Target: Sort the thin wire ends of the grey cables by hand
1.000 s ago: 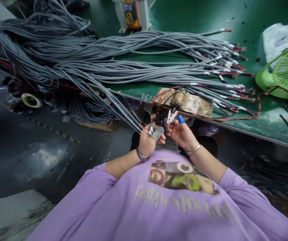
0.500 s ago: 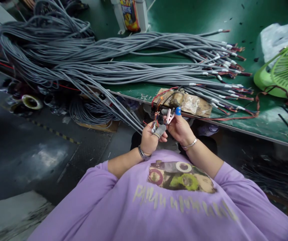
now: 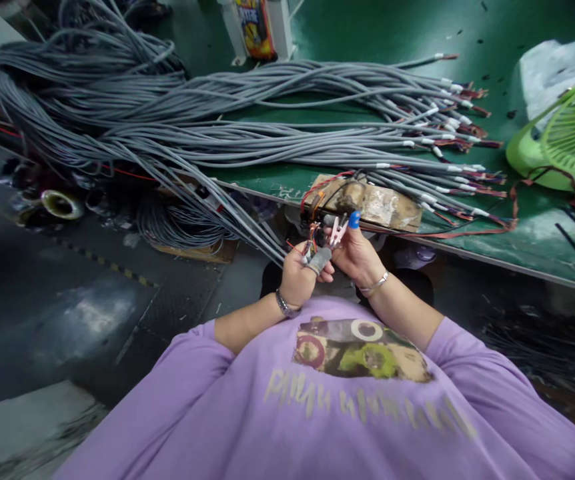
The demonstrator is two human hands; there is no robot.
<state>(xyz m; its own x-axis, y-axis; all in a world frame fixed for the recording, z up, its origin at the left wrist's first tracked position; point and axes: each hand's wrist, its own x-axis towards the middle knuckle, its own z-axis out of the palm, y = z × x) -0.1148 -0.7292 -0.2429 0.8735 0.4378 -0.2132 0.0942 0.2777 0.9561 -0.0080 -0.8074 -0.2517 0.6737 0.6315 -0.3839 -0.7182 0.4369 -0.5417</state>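
A: Location of the wires and clip?
B: Coloured wires (image 3: 313, 232): just left of the wooden block (image 3: 392, 207), off the near edge of the desk (image 3: 367, 37). Pink clip (image 3: 337, 232): nearer the block, at its lower left.

A: State of the fingers?
B: Left hand (image 3: 298, 277): fingers closed around the lower part of the wires, a grey cover (image 3: 320, 260) on the thumb. Right hand (image 3: 356, 259): fingers pinching the clip, a blue cap (image 3: 354, 220) on the thumb. Whether the clip bites on a wire: cannot tell.

A: Expected handling?
B: Wires probably light, limp and easily bent; bare strands could fray. Best held low, where they gather. Clip likely light and springy, to be pinched at its handles. Grey cables (image 3: 252, 227), reaching the left hand from left of the block, look stiffer and may tug.

A: Surroundings and obstacles?
B: Cable bundle (image 3: 287, 143) behind the block, its stripped ends fanning out to the right. Black cord (image 3: 427, 233) and reddish strap (image 3: 514, 200) along the block's near side; could snag. Green fan (image 3: 572, 133) and plastic bag (image 3: 557, 70) well right of the block, out of the way.
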